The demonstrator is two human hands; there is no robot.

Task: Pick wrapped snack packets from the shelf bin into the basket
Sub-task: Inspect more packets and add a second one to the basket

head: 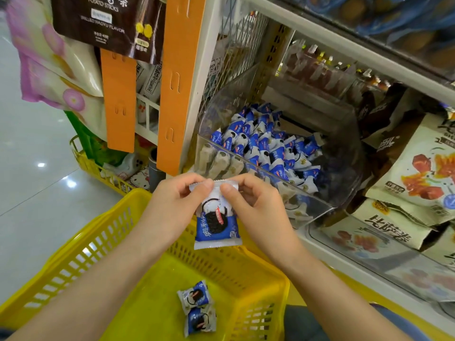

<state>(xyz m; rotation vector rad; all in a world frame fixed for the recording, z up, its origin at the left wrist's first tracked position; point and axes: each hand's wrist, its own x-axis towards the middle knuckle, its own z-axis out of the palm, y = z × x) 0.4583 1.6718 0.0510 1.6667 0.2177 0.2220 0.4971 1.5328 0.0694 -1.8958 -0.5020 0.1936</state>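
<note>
Pinching a snack packet (216,217) by its top seal, both hands (222,205) hold it above the basket (81,247).

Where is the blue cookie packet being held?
Middle of the head view: the packet hangs pinched at its top between the left hand and right hand, above the yellow basket, by the bin.

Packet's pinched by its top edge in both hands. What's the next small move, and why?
Probably lower it slightly and let go: the blue-and-white cookie packet hangs from the left hand and right hand over the yellow basket, whose floor already holds two packets.
</note>
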